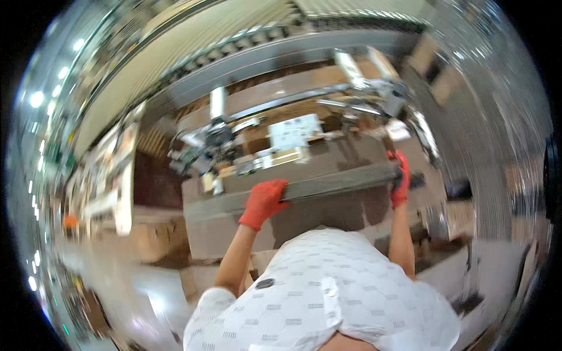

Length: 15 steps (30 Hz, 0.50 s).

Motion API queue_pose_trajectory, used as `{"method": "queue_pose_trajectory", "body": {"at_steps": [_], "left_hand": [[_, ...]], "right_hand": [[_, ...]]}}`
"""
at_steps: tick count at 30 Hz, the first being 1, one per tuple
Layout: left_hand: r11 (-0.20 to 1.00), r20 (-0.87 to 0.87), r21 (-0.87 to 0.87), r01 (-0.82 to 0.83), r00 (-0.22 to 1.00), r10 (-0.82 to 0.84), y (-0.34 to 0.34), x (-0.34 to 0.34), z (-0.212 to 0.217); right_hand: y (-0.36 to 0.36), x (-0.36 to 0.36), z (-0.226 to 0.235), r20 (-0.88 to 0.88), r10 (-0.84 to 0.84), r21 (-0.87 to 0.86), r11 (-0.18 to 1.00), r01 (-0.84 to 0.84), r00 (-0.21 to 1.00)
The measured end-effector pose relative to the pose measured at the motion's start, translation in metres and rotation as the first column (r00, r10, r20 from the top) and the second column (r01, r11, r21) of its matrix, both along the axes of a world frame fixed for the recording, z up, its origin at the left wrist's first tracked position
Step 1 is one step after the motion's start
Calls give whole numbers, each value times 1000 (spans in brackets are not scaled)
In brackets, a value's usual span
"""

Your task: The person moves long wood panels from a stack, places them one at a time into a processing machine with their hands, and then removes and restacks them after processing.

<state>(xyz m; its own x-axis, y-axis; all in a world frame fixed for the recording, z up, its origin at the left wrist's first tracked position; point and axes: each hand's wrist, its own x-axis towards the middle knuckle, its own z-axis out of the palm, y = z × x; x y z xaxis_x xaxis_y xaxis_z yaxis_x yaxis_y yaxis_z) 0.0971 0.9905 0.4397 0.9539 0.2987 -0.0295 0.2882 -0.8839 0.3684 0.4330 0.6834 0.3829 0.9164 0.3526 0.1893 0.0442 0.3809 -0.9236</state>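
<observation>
A long, flat grey-brown board (339, 182) lies crosswise in front of me, over a brown work table. My left hand (265, 202), in a red glove, is closed over it left of its middle. At its right end my right hand (400, 182), also gloved in red, grips the edge with the fingers partly behind it. Motion blurs the picture, and I cannot tell whether the board rests on the table or is held just above it.
Beyond the board, the brown table (234, 248) carries a pale printed sheet (294, 130), a metal rail (287, 100) and dark mechanical fittings (219, 136). A slatted roller conveyor (234, 41) runs behind. Cardboard boxes (143, 238) stand at the left; stacked sheets (480, 146) rise at the right.
</observation>
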Motion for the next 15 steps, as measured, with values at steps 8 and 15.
{"method": "queue_pose_trajectory", "body": {"at_steps": [8,15], "left_hand": [[997,91,79,19,995,-27,-6,-3,-11],[904,505,-62,-423,768,394,29,-60,10]], "right_hand": [[-33,65,-103,180,-48,-119,990,70,982],[-40,81,-83,-55,190,-98,976,-195,980]]}}
